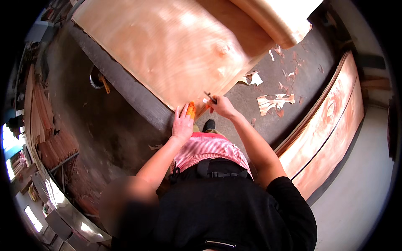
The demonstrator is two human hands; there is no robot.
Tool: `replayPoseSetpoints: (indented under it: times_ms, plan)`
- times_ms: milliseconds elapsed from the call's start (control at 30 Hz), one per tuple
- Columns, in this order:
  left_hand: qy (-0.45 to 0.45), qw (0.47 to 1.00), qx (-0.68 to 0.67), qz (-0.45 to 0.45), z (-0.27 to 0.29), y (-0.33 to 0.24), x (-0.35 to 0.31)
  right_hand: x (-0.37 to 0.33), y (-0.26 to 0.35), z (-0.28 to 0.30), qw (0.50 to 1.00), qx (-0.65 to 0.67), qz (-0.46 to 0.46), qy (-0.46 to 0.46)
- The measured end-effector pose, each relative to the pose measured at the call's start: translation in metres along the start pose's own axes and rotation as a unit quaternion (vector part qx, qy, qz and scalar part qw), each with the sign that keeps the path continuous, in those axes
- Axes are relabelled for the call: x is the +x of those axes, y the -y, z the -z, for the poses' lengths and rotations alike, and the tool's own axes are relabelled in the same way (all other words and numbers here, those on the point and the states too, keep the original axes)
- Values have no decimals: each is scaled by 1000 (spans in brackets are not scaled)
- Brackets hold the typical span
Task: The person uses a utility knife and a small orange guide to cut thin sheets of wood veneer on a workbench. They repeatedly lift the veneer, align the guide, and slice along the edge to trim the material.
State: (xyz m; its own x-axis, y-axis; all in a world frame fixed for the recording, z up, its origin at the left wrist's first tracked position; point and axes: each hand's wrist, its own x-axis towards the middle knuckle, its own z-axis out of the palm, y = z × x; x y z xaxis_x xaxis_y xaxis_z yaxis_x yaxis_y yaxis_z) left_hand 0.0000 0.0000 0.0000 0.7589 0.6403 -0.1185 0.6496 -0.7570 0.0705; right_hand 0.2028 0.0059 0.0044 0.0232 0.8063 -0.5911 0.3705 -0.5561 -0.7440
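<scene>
A large, pale-brown wood veneer sheet (167,54) lies before me, its near corner close to my body. My left hand (183,124) rests at that corner with its fingers stretched out; orange wrapping covers some of the fingers. Just right of it, my right hand (222,107) is closed around a slim dark tool (210,97) that looks like a small knife. Its tip points up and left over the veneer's edge. Orange also shows at the right fingers. The grip's underside is hidden.
A rolled part of veneer (284,29) lies at the far right. Torn veneer scraps (274,103) litter the floor. A curved stack of sheets (331,121) stands right. A round metal pan-like thing (96,78) with an orange handle is at left, past a grey table edge (138,94).
</scene>
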Motion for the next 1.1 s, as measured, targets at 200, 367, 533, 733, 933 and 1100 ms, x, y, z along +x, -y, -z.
replayPoseSetpoints:
  times_ms: [200,367,533,733,933,1100]
  plan:
    - [-83,978,-185,48,8,12,16,17,9,-15,964,254,-50,-64]
    - [-62,990,-118,-37,20,14,52,27,-11,-28,965,224,-71,-111]
    - [47,998,-23,-30,23,15,60,14,7,-13,966,233,-77,-82]
    - [53,995,-40,-71,25,16,59,-19,-39,11,934,329,-131,-41]
    - [70,993,-51,-84,40,15,60,-81,-115,21,882,415,-201,-100]
    - [96,990,-48,-93,39,12,57,-139,-167,21,886,370,-236,-151]
